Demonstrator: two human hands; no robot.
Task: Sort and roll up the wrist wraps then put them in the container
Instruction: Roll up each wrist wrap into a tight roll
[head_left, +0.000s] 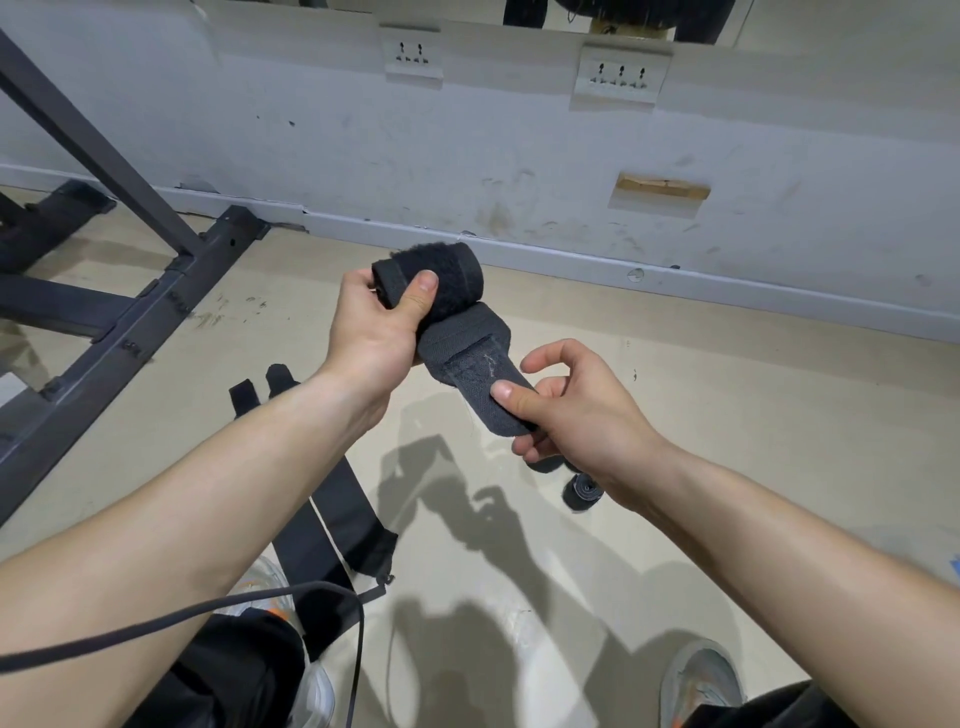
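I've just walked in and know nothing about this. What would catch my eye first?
Two bare hands at the centre: the left hand grips a half-rolled dark wrist wrap, and the right hand pinches its loose tail. Beneath them, flat wraps lie on the pale floor, one rolled wrap sits by the right wrist, and a black metal frame stands at the left.

i see a dark grey fabric wrist wrap (441, 280) raised at centre, mostly rolled, its loose tail slanting down to the right. flat black wraps (332, 519) lie unrolled on the floor near left, and a small rolled wrap (582, 491) sits to the right.
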